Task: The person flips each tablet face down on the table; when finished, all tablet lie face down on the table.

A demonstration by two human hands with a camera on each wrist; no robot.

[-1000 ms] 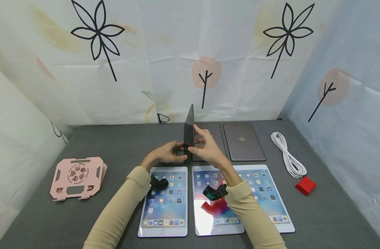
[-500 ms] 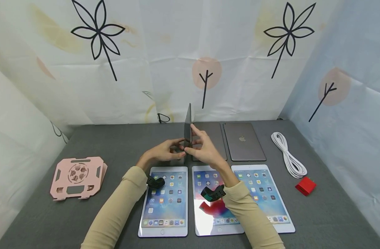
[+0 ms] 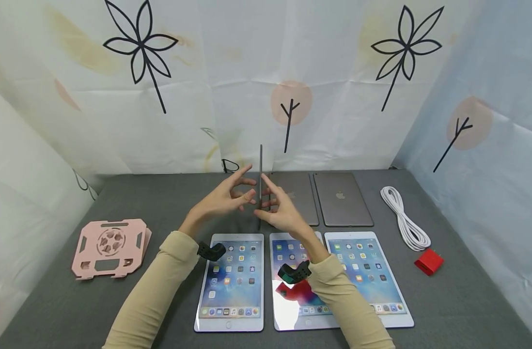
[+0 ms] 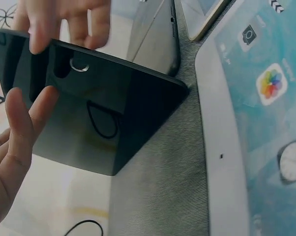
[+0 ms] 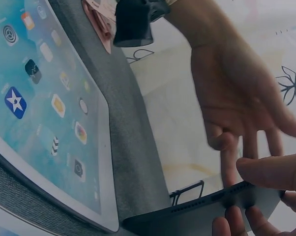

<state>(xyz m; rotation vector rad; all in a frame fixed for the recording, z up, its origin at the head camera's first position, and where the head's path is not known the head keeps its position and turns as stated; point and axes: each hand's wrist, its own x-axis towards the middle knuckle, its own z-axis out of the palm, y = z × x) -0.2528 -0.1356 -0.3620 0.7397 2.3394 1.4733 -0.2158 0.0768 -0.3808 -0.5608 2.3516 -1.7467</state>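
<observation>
Upright tablet (image 4: pixel 94 110) left of two tablets (image 3: pixel 343 206) and behind three more tablets (image 3: pixel 231 286), stand (image 3: pixel 90 245) leftmost, cable (image 3: pixel 404 218) right.

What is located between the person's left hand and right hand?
The head and left wrist views both show an upright dark tablet between the left hand and the right hand.

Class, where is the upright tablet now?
In the head view, the upright tablet is near the centre, between the left hand and the right hand, just left of two grey tablets lying flat.

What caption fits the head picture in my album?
Right hand holds a dark tablet upright, left hand close by.
</observation>
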